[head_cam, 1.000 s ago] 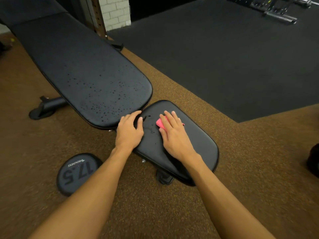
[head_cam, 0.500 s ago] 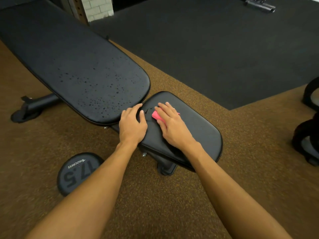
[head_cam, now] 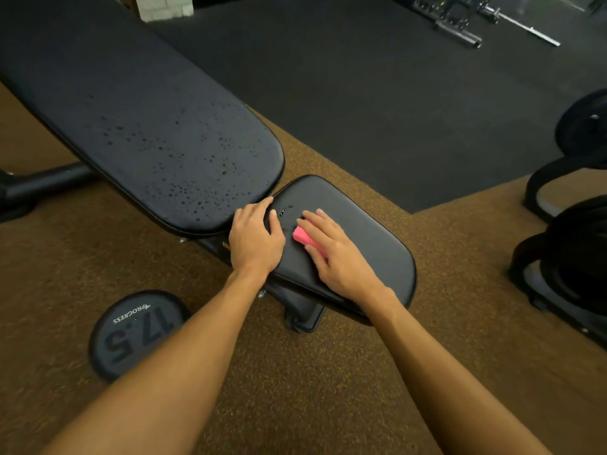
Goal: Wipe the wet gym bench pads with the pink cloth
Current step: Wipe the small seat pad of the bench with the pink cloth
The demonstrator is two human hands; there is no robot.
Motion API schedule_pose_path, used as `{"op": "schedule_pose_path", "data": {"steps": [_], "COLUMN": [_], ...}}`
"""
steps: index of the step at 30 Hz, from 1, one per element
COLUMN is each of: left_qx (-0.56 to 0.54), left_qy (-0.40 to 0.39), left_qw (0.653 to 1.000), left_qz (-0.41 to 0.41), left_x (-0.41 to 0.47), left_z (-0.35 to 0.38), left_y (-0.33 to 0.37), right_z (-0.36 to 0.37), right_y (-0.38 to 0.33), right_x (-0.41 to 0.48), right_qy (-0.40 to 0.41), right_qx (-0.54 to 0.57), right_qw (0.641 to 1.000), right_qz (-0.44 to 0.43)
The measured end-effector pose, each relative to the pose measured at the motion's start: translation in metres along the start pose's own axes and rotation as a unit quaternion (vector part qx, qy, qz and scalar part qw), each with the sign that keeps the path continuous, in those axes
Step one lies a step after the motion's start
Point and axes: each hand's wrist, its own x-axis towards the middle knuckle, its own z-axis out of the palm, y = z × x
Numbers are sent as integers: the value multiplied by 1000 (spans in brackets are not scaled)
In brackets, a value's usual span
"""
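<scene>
Head view: both forearms reach forward over the bench [head_cam: 305,316].

1. Right hand [head_cam: 338,254]: lies palm down on the seat pad [head_cam: 371,231], fingers straight and slightly spread. It presses the pink cloth [head_cam: 303,236] flat against the pad and does not grip it. The cloth lies under the fingers and palm; only a strip shows on the thumb side.

2. Left hand [head_cam: 254,238]: rests palm down on the seat pad corner just beside the right hand, apart from the cloth. The fingers are lightly bent and relaxed. The fingertips reach the gap between the two pads, and whether they hook into it cannot be told. The thumb lies on the pad top.

3. Moisture: a few droplets [head_cam: 286,210] sit on the seat pad between the two hands, just ahead of the cloth. The back pad [head_cam: 147,126], beyond and outward of the left hand's fingertips, carries many scattered drops, densest at the end nearest that hand.

4. Surroundings: a round black weight [head_cam: 134,333] marked "17.5" lies on the brown floor [head_cam: 295,389] outward of the left forearm. A black mat [head_cam: 394,93] covers the floor beyond the right hand. Black weight plates [head_cam: 581,129] stand well outward of the right forearm. A barbell [head_cam: 522,26] lies far beyond on the mat.
</scene>
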Motion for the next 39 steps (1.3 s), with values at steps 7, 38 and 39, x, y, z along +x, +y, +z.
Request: {"op": "schedule_pose_path", "data": {"steps": [7,38,39], "left_qx": [-2,-38,-40], "left_qy": [12,-12,-11], "left_qw": [1000,999,999], "left_qz": [-3,-20,-20], "left_x": [0,-1,-2], "left_z": [1,-9,-8], "left_y": [1,-3,-3], "right_z": [-6,3,-2], "right_y": [26,5,12], "right_x": [16,-56,-57], "right_qy": [33,-33,-27], "right_qx": [6,-23,-18], "right_qw": [998,978,982], "right_qz": [60,-205,-186]}}
